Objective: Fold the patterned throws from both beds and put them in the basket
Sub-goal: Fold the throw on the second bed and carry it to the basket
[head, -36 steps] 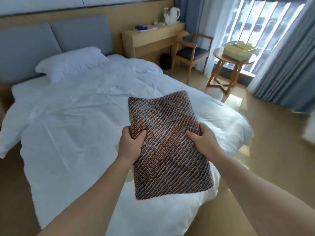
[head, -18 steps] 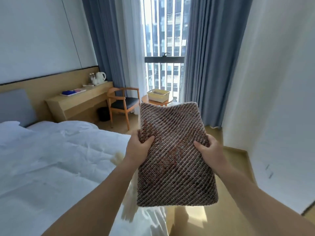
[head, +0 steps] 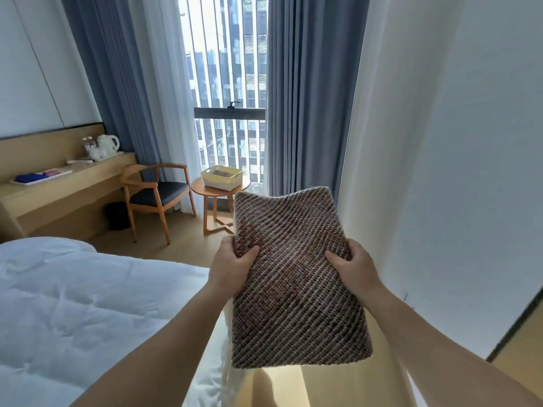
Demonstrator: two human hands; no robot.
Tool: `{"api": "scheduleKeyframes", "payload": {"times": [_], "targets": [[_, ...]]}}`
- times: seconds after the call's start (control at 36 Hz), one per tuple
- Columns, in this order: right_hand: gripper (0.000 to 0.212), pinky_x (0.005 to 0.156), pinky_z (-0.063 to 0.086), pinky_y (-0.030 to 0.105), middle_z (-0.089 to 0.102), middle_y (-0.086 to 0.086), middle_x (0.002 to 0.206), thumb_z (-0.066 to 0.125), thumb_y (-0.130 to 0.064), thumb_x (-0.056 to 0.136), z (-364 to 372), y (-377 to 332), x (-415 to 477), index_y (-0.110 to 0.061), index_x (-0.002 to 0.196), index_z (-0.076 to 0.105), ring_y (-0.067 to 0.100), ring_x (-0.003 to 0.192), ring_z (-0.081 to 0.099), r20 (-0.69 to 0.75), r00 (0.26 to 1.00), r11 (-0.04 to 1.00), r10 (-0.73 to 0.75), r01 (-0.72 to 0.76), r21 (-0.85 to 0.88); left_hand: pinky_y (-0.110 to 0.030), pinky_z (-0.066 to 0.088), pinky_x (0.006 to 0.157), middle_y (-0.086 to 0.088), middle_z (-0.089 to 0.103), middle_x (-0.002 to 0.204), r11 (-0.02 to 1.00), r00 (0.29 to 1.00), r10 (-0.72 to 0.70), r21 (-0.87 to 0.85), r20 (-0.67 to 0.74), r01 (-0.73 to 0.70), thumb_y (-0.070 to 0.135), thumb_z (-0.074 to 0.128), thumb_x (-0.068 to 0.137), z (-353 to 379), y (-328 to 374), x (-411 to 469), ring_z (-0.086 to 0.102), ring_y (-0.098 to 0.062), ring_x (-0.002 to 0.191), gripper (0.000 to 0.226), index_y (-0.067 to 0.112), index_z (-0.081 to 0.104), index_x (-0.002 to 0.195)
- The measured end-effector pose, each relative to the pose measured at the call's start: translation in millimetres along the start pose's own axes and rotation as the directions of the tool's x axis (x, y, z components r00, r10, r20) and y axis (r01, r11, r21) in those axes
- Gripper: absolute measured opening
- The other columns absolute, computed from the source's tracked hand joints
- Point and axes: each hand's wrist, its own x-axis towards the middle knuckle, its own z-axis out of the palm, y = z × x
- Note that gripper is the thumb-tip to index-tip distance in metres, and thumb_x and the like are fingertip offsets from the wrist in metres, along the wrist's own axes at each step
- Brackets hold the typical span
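Observation:
A folded brown patterned throw (head: 296, 286) is held flat in front of me, above the floor beside the bed. My left hand (head: 232, 267) grips its left edge and my right hand (head: 354, 268) grips its right edge, thumbs on top. Farther off, a pale yellow basket (head: 222, 178) stands on a small round wooden table (head: 202, 189) by the window. Another patterned cloth lies inside the basket.
The white bed (head: 76, 304) fills the lower left. A wooden armchair (head: 157, 195) stands left of the round table, next to a long desk (head: 58, 186) with a kettle. A white wall (head: 455, 171) runs close on my right. Wooden floor leads toward the window.
The view has swung from the bed toward the window and moved closer to the basket. Both hands keep the same hold on the folded throw.

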Motion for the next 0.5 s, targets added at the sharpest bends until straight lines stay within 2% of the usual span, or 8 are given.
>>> {"api": "scheduleKeyframes", "payload": {"times": [0.19, 0.31, 0.39, 0.5], "targets": [[0.041, 0.098, 0.048, 0.04, 0.064, 0.0, 0.116, 0.065, -0.033, 0.088, 30, 9, 86, -0.016, 0.125, 0.057, 0.02, 0.105, 0.061, -0.037, 0.999, 0.999, -0.022, 0.021, -0.035, -0.026, 0.047, 0.083, 0.008, 0.058, 0.1, 0.999, 0.999, 0.03, -0.034, 0.039, -0.029, 0.027, 0.067, 0.088, 17, -18, 91, 0.059, -0.012, 0.095, 0.037, 0.017, 0.046, 0.117], [0.042, 0.098, 0.048, 0.043, 0.063, 0.0, 0.115, 0.064, -0.035, 0.088, 55, 11, 135, -0.016, 0.125, 0.056, 0.02, 0.105, 0.06, -0.048, 0.999, 1.0, 0.0, -0.002, -0.023, -0.025, 0.048, 0.079, 0.007, 0.061, 0.101, 0.999, 0.998, 0.034, -0.042, 0.049, -0.032, 0.027, 0.067, 0.088, 21, -31, 150, 0.06, -0.011, 0.093, 0.037, 0.016, 0.048, 0.118], [0.041, 0.098, 0.048, 0.042, 0.062, -0.001, 0.112, 0.064, -0.034, 0.088, 68, 7, 172, -0.016, 0.123, 0.055, 0.021, 0.105, 0.06, -0.058, 0.998, 0.999, 0.02, -0.022, -0.029, -0.014, 0.045, 0.068, 0.011, 0.06, 0.095, 0.999, 0.997, 0.042, -0.032, 0.059, -0.04, 0.025, 0.066, 0.088, 23, -36, 193, 0.06, -0.006, 0.088, 0.032, 0.017, 0.049, 0.113], [0.041, 0.097, 0.048, 0.042, 0.063, 0.002, 0.116, 0.064, -0.033, 0.089, 82, 5, 219, -0.015, 0.124, 0.055, 0.022, 0.106, 0.06, -0.069, 0.997, 0.999, 0.025, -0.026, -0.021, -0.012, 0.043, 0.062, 0.006, 0.059, 0.101, 0.999, 0.995, 0.046, -0.021, 0.087, -0.045, 0.027, 0.065, 0.089, 27, -38, 247, 0.056, -0.001, 0.084, 0.037, 0.015, 0.047, 0.118]]}}
